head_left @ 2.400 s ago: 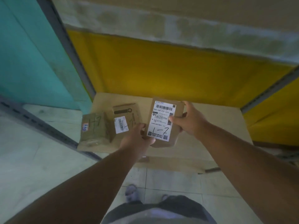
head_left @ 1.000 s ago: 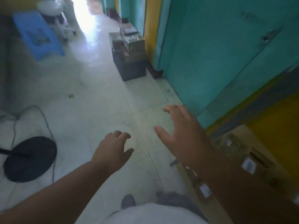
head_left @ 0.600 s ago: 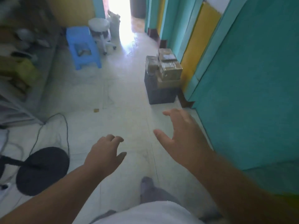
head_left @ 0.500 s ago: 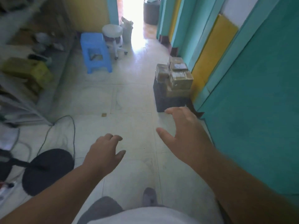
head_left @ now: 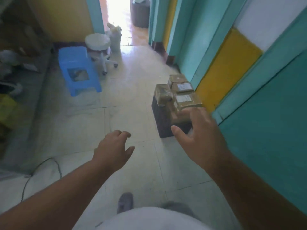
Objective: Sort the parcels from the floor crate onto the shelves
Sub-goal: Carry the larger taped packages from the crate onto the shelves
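The dark floor crate (head_left: 163,120) stands against the teal wall (head_left: 265,130) right of centre in the frame, with brown cardboard parcels (head_left: 181,97) heaped above its rim, several glossy with tape and bearing white labels. Both hands hold nothing: the left hand (head_left: 113,151) hangs at mid-frame over the tiled floor (head_left: 132,113) with its fingers loosely curled, and the right hand (head_left: 201,138) is spread wide, reaching toward the crate and overlapping its near corner in the picture. The parcels look small, stiff and probably light; the tape may make them slippery, so gripping a top one across its two opposite sides seems safest. How deep the stack goes inside the crate is hidden, the labels are too blurred to read, and no shelves for sorting show here. A blue stool (head_left: 78,70) stands upper left.
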`<move>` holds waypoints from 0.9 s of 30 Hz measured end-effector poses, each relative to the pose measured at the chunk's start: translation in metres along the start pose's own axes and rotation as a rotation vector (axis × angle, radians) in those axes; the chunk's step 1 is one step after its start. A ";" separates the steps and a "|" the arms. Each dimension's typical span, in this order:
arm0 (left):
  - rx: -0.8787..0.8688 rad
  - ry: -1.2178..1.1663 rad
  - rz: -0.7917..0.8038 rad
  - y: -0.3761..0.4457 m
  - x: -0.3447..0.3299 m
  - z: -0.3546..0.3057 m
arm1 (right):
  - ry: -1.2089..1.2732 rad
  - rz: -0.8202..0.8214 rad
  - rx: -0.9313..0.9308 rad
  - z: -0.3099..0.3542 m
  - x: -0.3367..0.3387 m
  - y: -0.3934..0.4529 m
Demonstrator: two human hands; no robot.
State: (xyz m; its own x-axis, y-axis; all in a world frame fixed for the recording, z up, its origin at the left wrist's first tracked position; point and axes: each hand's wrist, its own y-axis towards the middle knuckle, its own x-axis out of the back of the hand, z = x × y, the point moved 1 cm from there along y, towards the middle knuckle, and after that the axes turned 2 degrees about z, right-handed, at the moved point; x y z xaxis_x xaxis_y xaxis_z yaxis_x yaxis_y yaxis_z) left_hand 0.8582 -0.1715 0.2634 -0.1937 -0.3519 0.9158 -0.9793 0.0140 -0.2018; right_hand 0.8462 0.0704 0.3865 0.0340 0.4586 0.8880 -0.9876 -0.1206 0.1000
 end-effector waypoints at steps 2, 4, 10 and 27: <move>-0.086 0.022 0.021 0.055 0.015 -0.014 | -0.033 -0.059 -0.064 -0.015 0.007 0.031; -0.158 0.047 0.052 0.109 0.020 -0.031 | -0.070 -0.092 -0.138 -0.035 0.008 0.064; -0.254 0.068 0.157 0.260 0.010 -0.082 | -0.076 -0.104 -0.241 -0.106 0.001 0.191; -0.470 0.175 0.352 0.665 0.038 -0.124 | -0.078 -0.098 -0.488 -0.200 -0.050 0.534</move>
State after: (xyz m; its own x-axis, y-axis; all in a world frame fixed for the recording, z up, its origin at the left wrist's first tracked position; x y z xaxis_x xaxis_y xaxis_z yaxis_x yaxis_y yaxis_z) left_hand 0.1924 -0.0598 0.2066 -0.4782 -0.0927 0.8734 -0.7676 0.5273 -0.3643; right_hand 0.2870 0.1596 0.3059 0.1227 0.3774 0.9179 -0.9351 0.3537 -0.0204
